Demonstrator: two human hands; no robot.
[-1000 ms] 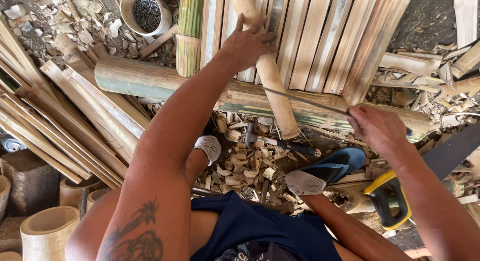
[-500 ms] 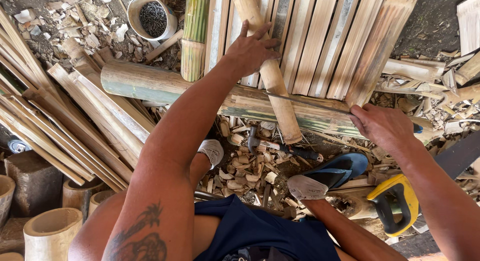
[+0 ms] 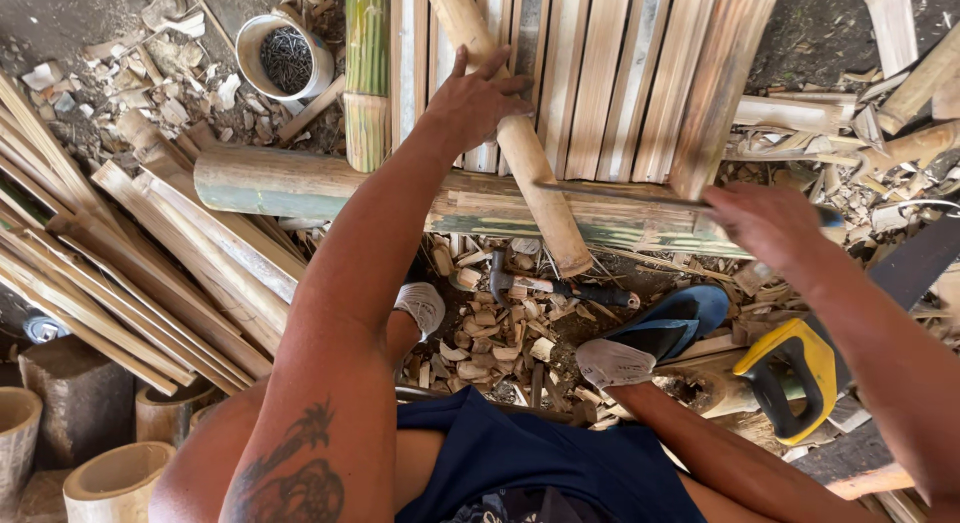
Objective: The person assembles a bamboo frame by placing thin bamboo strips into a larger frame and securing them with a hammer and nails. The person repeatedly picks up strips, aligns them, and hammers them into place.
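My left hand (image 3: 482, 100) grips a pale round bamboo pole (image 3: 545, 208) that slants down across a thick horizontal bamboo log (image 3: 300, 183). My right hand (image 3: 768, 223) is closed on the handle of a long thin blade (image 3: 620, 193). The blade lies level and reaches left to the pole, just below my left hand. Behind both hands, split bamboo slats (image 3: 640, 73) lean side by side on the log.
A hammer (image 3: 560, 286) lies among bamboo chips below the log. A yellow-handled hand saw (image 3: 795, 378) rests at the right, next to a blue sandal (image 3: 675, 321). A tub of nails (image 3: 287, 58) stands top left. More slats (image 3: 150, 268) and cut bamboo cylinders (image 3: 110, 478) lie at the left.
Both hands keep their grips. My right hand with the blade has edged slightly right and up; the pole and my left hand stay put.
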